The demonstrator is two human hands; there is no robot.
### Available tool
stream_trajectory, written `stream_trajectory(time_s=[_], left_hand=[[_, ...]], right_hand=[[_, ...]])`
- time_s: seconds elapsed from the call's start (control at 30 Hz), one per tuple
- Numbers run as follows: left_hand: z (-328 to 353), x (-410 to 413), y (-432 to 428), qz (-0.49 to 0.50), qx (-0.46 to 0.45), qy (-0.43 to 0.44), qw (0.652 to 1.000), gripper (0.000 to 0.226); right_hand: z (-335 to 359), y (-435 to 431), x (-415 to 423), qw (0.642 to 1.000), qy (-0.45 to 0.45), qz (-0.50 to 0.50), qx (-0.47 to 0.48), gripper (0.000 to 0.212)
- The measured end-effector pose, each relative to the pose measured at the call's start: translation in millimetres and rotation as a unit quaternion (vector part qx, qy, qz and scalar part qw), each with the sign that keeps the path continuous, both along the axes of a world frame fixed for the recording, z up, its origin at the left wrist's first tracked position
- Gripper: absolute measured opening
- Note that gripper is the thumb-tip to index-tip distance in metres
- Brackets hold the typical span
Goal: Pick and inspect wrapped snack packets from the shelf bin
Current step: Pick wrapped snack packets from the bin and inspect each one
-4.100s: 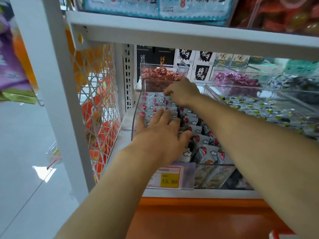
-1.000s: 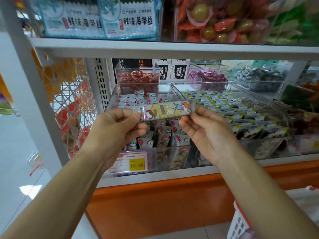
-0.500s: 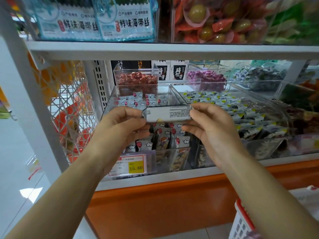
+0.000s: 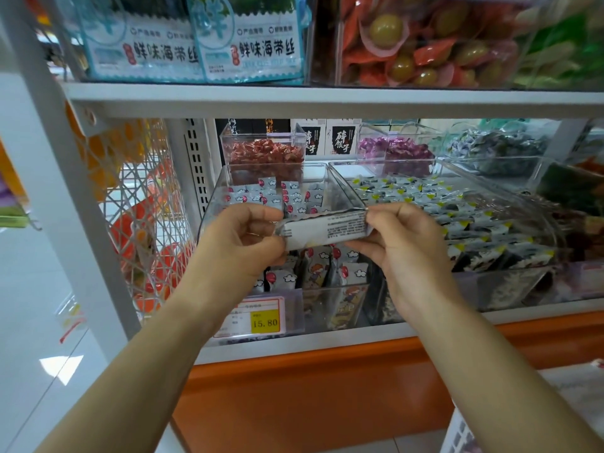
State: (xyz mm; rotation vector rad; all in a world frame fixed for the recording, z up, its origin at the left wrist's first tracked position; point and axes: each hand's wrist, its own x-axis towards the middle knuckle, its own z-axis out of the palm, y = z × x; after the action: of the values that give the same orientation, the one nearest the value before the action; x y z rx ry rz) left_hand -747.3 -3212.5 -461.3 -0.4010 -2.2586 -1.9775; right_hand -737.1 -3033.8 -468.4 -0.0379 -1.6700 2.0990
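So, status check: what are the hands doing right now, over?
Left hand, right hand: each pinching an end of the snack packet. Packet text side toward camera. Nothing blocking.

Held packet (image 4: 323,228): white back, printed with a block of fine black text. Bin packets (image 4: 295,201): pale grey, patterned with white clouds and red dots. Neighbouring packets (image 4: 421,194): grey with yellow and black marks. Price tag (image 4: 264,322): yellow, bordered red. The shelf base (image 4: 327,403) was plain orange
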Motion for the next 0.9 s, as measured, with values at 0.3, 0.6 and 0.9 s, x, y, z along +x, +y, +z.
stream_trajectory(time_s=[0.3,0.6,0.9], left_hand=[[1.9,-3.9,-1.8,0.075,0.052,-0.036,0.995,0.021],[-4.9,-11.2,-6.4,0.032,0.078,-0.072,0.994,0.012],[1.2,-4.6,-1.7,-0.071,0.067,-0.047,0.994,0.033]], right_hand=[[-1.2,2.8,2.2,0.997,-0.002,0.06,0.039,0.014],[2.1,3.5,5.1,0.996,-0.029,0.083,-0.028,0.012],[7.9,9.0,5.8,0.988,-0.034,0.074,-0.128,0.022]])
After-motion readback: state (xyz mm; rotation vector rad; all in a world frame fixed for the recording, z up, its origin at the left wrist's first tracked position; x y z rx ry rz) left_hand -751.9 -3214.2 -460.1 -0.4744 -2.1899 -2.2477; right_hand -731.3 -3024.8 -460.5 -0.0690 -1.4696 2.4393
